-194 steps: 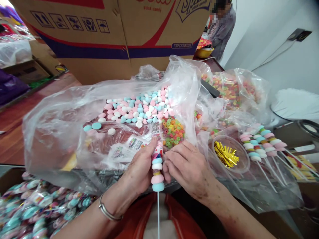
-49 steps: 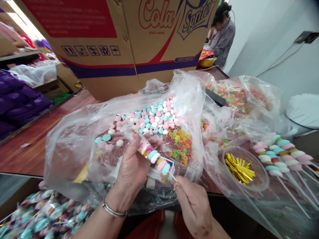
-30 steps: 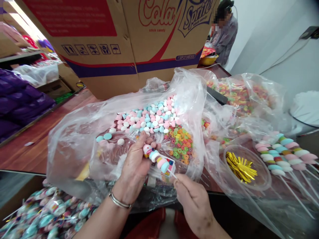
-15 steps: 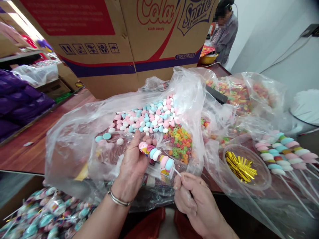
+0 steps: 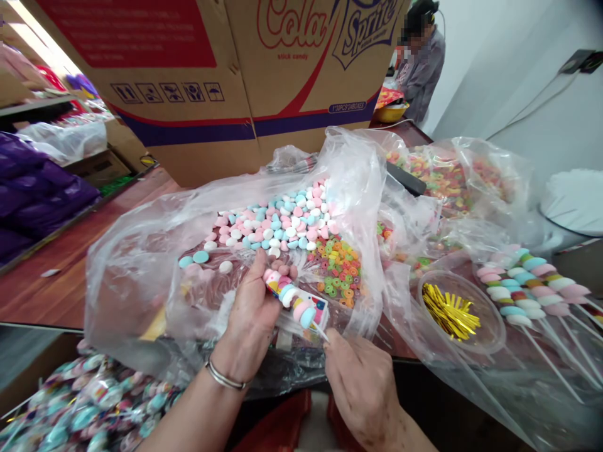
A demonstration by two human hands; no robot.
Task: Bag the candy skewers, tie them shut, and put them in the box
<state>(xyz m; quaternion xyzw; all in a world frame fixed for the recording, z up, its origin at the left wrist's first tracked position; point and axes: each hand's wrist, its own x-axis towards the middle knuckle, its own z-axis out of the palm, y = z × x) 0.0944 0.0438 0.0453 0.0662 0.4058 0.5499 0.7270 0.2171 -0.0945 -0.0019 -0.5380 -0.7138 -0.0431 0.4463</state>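
- The left hand [image 5: 247, 317] has the candy skewer [image 5: 294, 301] pinched at its top end, thumb and fingers closed around the pink head, held just above the open plastic bag [image 5: 141, 263] on the desk [image 5: 42, 295].
- The right hand [image 5: 362, 383] comes in from below, fingertips closed on the thin white stick [image 5: 320, 331] right under the lowest candy.
- A clear printed sleeve [image 5: 316, 307] sits around the lower candies; how far up it reaches I can't quite make out against the glare of the bag.
- Handling call: this looks very light, with soft marshmallow-like discs that would dent under a hard squeeze, so a gentle fingertip grip suits it.
- The stick is stiff but slender and probably snaps if bent; holding close to the candies, as the right hand does, keeps leverage low.
- The sleeve film is slick and crinkly, liable to slide, so the firm hold belongs on the stick, not the wrapper.
- Nearby: loose pastel discs [image 5: 277, 220] and coloured rings [image 5: 342, 273] in the bag, finished skewers [image 5: 527, 289] to the right, gold twist ties [image 5: 450, 311] in a clear tub, a big cardboard box [image 5: 226, 81] behind.
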